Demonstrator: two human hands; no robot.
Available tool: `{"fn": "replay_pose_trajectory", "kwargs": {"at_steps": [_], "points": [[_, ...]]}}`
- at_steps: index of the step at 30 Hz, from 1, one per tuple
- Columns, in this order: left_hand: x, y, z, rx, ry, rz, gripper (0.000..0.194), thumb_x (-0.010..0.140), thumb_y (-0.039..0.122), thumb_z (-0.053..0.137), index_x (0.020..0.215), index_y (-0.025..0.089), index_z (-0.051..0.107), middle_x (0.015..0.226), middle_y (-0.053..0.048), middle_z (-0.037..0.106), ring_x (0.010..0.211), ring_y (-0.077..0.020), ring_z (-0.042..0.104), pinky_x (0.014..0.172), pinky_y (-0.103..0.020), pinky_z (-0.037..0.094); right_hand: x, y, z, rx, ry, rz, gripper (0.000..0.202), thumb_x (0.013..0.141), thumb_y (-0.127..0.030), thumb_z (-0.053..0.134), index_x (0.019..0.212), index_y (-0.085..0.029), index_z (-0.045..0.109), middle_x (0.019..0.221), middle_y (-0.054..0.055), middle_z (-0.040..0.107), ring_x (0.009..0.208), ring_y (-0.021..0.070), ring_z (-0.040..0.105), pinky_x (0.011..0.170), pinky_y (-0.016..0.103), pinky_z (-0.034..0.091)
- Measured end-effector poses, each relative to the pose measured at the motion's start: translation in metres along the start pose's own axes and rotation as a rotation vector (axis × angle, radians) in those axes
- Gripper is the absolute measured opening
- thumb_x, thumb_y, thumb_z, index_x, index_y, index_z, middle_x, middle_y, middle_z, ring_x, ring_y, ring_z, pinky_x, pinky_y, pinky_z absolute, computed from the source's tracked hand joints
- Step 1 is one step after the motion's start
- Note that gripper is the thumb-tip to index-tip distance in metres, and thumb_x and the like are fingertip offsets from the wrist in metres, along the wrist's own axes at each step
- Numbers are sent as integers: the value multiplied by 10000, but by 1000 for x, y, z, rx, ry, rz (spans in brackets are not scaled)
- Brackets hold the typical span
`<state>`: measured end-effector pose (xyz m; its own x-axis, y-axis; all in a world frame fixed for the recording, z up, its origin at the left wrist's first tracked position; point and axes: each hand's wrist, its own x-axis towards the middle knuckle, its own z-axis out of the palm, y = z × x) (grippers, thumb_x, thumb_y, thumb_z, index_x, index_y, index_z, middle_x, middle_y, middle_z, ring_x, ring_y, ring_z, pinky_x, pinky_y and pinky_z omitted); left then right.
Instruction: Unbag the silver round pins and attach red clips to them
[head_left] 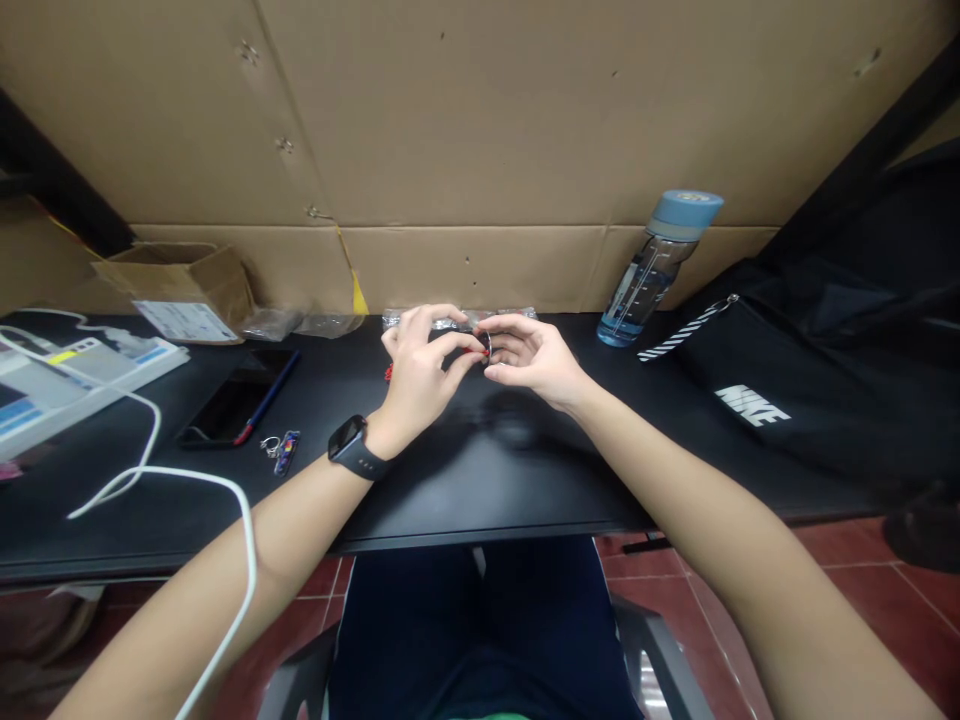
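Both hands meet above black table point(487, 505), fingertips close, likely because piece is so small. Left hand point(420, 365), smartwatch point(349, 440) on wrist, pinches red strand point(472, 350), thumb against forefinger, probably to steady it. Small metal ring point(489, 345) sits between hands; right hand point(536, 362) curls round its far side, though from where I stand can't tell if fingers press it. Behind grip: clear plastic wrapper point(521, 312). Left of grip: keychain point(285, 452), smartphone point(240, 398), seemingly laid aside from elbows. Right: blue-lidded water bottle point(651, 270), black Nike bag point(757, 440).
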<state>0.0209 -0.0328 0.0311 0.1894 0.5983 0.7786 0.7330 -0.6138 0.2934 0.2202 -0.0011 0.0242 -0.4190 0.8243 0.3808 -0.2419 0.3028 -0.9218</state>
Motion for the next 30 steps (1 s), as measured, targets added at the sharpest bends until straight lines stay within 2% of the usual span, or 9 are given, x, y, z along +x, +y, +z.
{"fn": "replay_pose_trajectory", "kwargs": {"at_steps": [8,14,20,26,30], "points": [[-1,-1,1,10,-36,-34,87,958,316,697,924,283,770,1256,-67,654,1251,-311,521,1026,-513,316,-1,0,3,-65,21,5,608,620,-345,946,1177,-241,723,1282,88,694,1127,251,676,943,383,593],[-3,-3,4,35,-51,-44,98,970,312,666,942,267,747,1258,-88,640,1246,-321,510,1002,-506,325,-1,2,5,-182,27,-53,584,659,-319,916,1203,-234,721,1248,95,713,1144,270,690,930,383,589],[-3,-2,4,25,-42,-61,86,965,305,670,937,261,738,1241,-87,633,1239,-314,514,1002,-498,334,-2,2,6,-202,24,-105,572,681,-312,918,1214,-222,730,1230,96,732,1114,265,713,934,391,596],[-5,-4,8,-63,-1,-38,74,952,282,682,934,242,742,1155,-73,646,1158,-276,585,1002,-475,396,-3,0,6,-204,70,-60,655,635,-407,954,1214,-200,727,1156,105,758,1016,259,744,978,451,605],[-4,-10,10,-128,-23,-25,92,952,290,673,923,243,746,1113,-61,657,1127,-257,617,998,-457,442,-2,3,4,-172,109,10,685,602,-433,970,1195,-207,712,1050,83,771,962,251,758,961,457,619]]}}
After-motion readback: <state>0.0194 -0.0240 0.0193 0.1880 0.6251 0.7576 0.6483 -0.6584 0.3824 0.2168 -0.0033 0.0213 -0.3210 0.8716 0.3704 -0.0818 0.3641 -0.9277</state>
